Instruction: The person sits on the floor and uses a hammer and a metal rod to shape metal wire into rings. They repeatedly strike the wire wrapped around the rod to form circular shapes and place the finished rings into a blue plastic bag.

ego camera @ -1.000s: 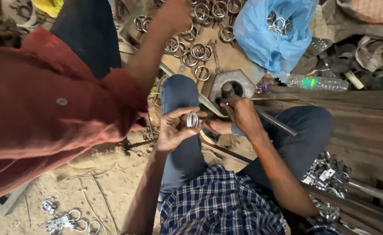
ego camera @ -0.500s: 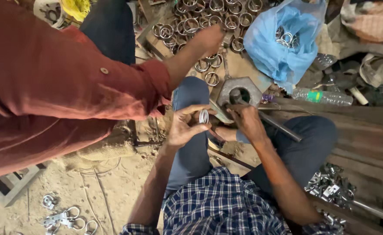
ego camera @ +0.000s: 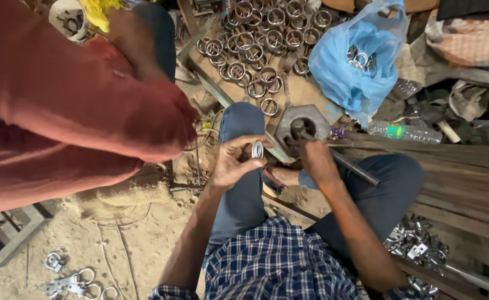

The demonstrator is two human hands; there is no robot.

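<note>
Between the knees, left hand fingers pinch a small metal ring clamp just beside the hexagonal steel die; right hand gripping rod seated in die. Many finished clamps beyond, loose ones in blue bag, so seemingly midway

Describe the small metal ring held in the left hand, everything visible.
The small metal ring looks like a shiny, silvery steel band, seen nearly edge-on and upright. The left hand pinches it between its fingertips above the person's knee, just left of the grey hexagonal block. Finer detail is too small to tell.
</note>
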